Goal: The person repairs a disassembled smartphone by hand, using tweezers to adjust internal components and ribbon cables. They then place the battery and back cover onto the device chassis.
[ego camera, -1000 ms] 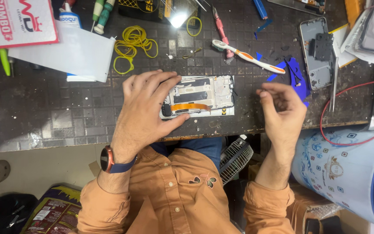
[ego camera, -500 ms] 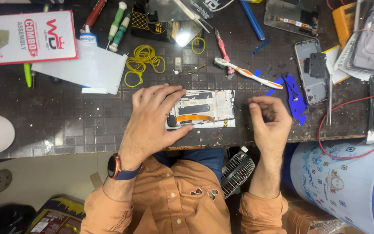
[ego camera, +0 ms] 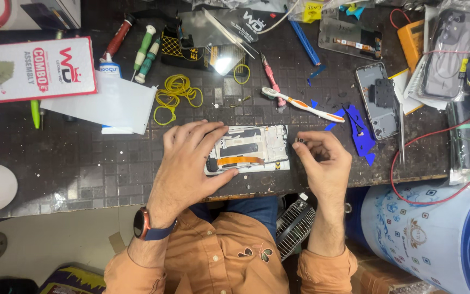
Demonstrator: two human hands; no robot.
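An opened phone frame (ego camera: 259, 148), white with an orange ribbon cable across it, lies near the front edge of the dark work mat (ego camera: 82, 163). My left hand (ego camera: 189, 163) rests flat over its left half, fingers spread, pinning it down. My right hand (ego camera: 325, 160) sits just right of the frame, its fingertips pinched together on a tiny dark part (ego camera: 300, 140) too small to identify. A white and orange toothbrush (ego camera: 303, 105) lies just beyond the frame.
Yellow rubber bands (ego camera: 175, 95), screwdrivers (ego camera: 145, 51), a glue bottle (ego camera: 110, 68), a white box (ego camera: 36, 68) and white sheet (ego camera: 107, 106) lie at the back left. Blue plastic picks (ego camera: 357, 133), another phone body (ego camera: 379, 100) and a red wire (ego camera: 436, 136) are right. A blue-patterned drum (ego camera: 431, 234) stands below.
My right hand has come down from a raised position to the mat beside the frame, fingers pinched. My left hand stays on the frame. The camera view has shifted back.
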